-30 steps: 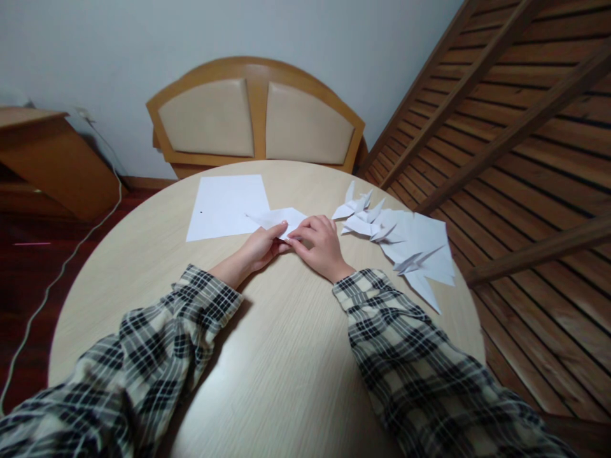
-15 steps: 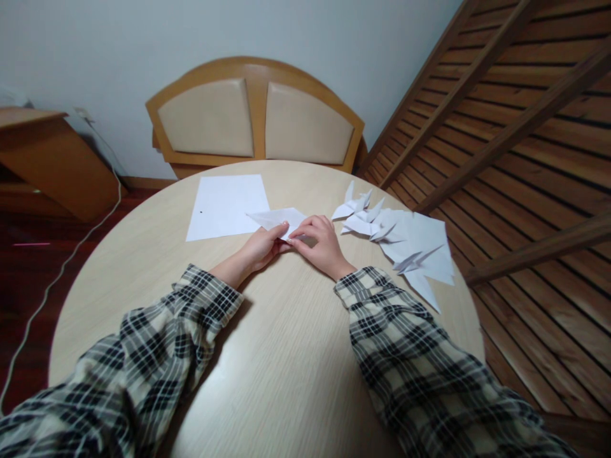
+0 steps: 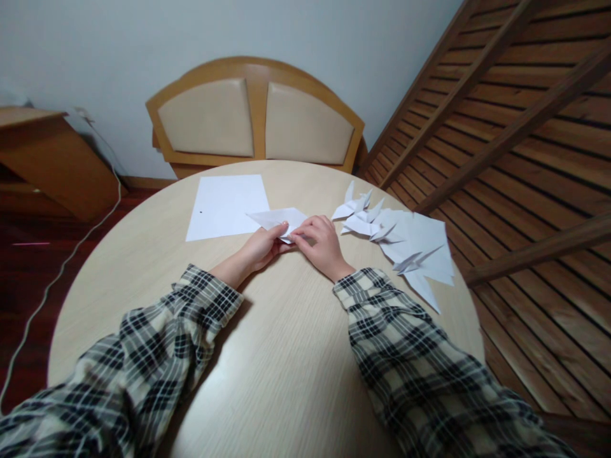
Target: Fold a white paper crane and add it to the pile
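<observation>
A white sheet of folded paper [image 3: 277, 217] with a long pointed end to the left lies between my hands over the round table. My left hand [image 3: 268, 247] grips its near edge, thumb on top and fingers underneath. From the right, my right hand [image 3: 321, 243] pinches the near edge of the same paper with thumb and fingertips close to the left thumb. Part of the fold is hidden behind the fingers. To the right stand several white folded paper cranes [image 3: 361, 221], with pointed wings and tails.
A flat white sheet [image 3: 229, 207] with a small dark mark lies at the far left of the table [image 3: 281, 356]. More white paper [image 3: 432, 245] lies under the cranes on the right. Beyond the table is a padded wooden headboard [image 3: 258, 114]; a slatted wooden panel [image 3: 539, 159] rises at right.
My right fingertips have shifted very slightly along the near edge of the folded paper. My left hand and the other papers have stayed in place.
</observation>
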Tool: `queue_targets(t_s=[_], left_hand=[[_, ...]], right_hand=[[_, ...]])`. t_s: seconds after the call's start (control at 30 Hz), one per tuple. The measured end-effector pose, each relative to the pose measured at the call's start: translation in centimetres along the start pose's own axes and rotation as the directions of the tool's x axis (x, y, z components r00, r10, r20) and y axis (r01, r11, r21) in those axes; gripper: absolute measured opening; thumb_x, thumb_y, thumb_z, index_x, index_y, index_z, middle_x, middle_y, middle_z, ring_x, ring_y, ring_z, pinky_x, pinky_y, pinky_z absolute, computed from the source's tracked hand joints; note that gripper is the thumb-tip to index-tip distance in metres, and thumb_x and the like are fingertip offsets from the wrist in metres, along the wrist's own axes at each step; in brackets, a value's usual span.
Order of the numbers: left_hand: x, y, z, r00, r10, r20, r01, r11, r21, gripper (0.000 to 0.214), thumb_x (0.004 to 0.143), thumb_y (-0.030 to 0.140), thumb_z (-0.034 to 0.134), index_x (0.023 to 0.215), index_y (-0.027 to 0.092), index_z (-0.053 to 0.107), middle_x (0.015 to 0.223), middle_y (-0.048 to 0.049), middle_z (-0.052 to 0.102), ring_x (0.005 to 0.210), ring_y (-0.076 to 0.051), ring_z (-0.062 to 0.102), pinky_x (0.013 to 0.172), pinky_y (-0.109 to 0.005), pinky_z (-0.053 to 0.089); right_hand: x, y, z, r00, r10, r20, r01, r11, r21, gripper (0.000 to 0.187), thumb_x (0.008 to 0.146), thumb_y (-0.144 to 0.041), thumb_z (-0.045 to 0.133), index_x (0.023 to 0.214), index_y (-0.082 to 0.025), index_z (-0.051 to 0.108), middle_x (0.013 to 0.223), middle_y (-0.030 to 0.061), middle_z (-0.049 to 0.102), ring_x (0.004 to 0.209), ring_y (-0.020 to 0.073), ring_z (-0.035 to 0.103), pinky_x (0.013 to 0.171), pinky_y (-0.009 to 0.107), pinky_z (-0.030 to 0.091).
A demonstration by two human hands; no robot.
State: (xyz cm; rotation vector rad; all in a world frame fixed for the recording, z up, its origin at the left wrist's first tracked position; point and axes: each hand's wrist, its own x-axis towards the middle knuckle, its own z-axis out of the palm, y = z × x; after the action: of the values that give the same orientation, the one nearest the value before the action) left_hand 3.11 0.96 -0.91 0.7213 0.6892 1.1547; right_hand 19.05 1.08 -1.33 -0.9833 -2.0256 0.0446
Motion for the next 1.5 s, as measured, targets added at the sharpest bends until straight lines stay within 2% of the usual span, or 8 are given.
queue_targets(t_s=[0.2, 0.37, 0.53, 0.9, 1.33, 1.5], left_hand=[[0.0, 0.1, 0.2, 1.0, 0.007, -0.012, -0.007, 1.0, -0.001, 0.015, 0.084, 0.013, 0.06, 0.098, 0.009, 0.061, 0.084, -0.0095, 0.069, 0.071, -0.014, 0.064, 0.072, -0.029, 0.056], [-0.1, 0.2, 0.5, 0.998, 0.033, -0.059, -0.031, 0.999, 0.026, 0.013, 0.084, 0.011, 0.059, 0.097, 0.008, 0.062, 0.088, -0.0093, 0.07, 0.073, -0.014, 0.064, 0.069, -0.025, 0.055], [0.0, 0.0, 0.2, 0.999, 0.043, -0.01, -0.043, 0.998, 0.041, 0.017, 0.085, 0.014, 0.06, 0.1, 0.008, 0.063, 0.095, -0.011, 0.071, 0.079, -0.015, 0.065, 0.072, -0.026, 0.055], [0.2, -0.4, -0.1, 0.999, 0.044, 0.008, -0.044, 0.998, 0.049, 0.016, 0.082, 0.016, 0.065, 0.096, 0.009, 0.065, 0.092, -0.0089, 0.071, 0.078, -0.015, 0.064, 0.072, -0.026, 0.054], [-0.3, -0.2, 0.6, 1.0, 0.024, -0.011, -0.024, 0.999, 0.037, 0.011, 0.084, 0.013, 0.061, 0.093, 0.01, 0.067, 0.092, -0.008, 0.071, 0.078, -0.014, 0.064, 0.077, -0.028, 0.053], [-0.2, -0.2, 0.3, 1.0, 0.028, 0.011, -0.028, 0.998, 0.058, 0.014, 0.077, 0.01, 0.068, 0.092, 0.01, 0.068, 0.091, -0.0075, 0.072, 0.078, -0.014, 0.064, 0.078, -0.027, 0.052]], right_hand=[[0.0, 0.0, 0.0, 1.0, -0.006, -0.014, 0.005, 0.998, -0.064, 0.02, 0.091, -0.037, 0.057, 0.082, -0.024, 0.07, 0.085, 0.003, 0.063, 0.092, 0.0202, 0.053, 0.082, 0.036, 0.038], [0.1, 0.0, 0.0, 0.999, 0.014, -0.039, -0.017, 0.996, -0.082, 0.021, 0.091, -0.037, 0.057, 0.08, -0.023, 0.068, 0.082, 0.0031, 0.062, 0.089, 0.0204, 0.053, 0.081, 0.036, 0.037], [0.1, -0.3, 0.0, 0.994, 0.06, -0.089, -0.072, 0.987, -0.146, 0.021, 0.089, -0.039, 0.06, 0.078, -0.023, 0.067, 0.084, 0.0035, 0.061, 0.089, 0.0215, 0.051, 0.08, 0.037, 0.036], [0.0, -0.6, 0.2, 0.995, 0.089, -0.055, -0.101, 0.956, -0.276, 0.022, 0.093, -0.037, 0.052, 0.079, -0.022, 0.062, 0.09, 0.0052, 0.061, 0.093, 0.0233, 0.05, 0.081, 0.038, 0.033], [0.0, -1.1, 0.3, 0.989, 0.136, -0.055, -0.147, 0.942, -0.3, 0.018, 0.092, -0.031, 0.05, 0.08, -0.02, 0.059, 0.095, 0.0067, 0.059, 0.097, 0.0239, 0.048, 0.085, 0.037, 0.034], [0.0, -1.3, 0.2, 0.989, 0.145, -0.044, -0.151, 0.938, -0.312, 0.018, 0.093, -0.029, 0.048, 0.081, -0.02, 0.058, 0.095, 0.0072, 0.058, 0.097, 0.024, 0.047, 0.085, 0.037, 0.034]])
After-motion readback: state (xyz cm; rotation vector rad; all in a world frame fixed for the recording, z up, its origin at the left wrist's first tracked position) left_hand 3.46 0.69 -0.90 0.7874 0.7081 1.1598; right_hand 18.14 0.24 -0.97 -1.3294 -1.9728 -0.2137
